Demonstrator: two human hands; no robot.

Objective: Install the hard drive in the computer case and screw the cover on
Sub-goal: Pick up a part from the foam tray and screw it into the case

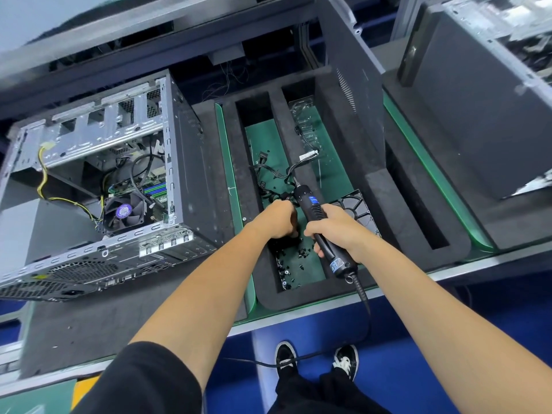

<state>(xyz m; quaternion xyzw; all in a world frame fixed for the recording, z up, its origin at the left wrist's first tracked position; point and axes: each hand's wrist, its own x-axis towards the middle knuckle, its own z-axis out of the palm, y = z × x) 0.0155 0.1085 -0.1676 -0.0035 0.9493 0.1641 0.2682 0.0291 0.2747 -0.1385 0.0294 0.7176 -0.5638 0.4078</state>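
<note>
While the right hand grips the electric screwdriver, the left hand, fingers curled, should pinch one screw from the foam tray beside it.

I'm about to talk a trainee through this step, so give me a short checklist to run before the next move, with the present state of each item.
1. Electric screwdriver in hand: ok, the right hand grips its body, tip pointing away over the foam tray.
2. Screw picked up: cannot tell, the left hand is curled down in the compartment of loose black screws, its fingers hidden.
3. Hard drive installed: not ok, it lies in the tray beside the right hand.
4. Computer case open for access: ok, its side is open and the inside shows.
5. Screwdriver cord free: ok, it hangs off the bench edge.
</note>
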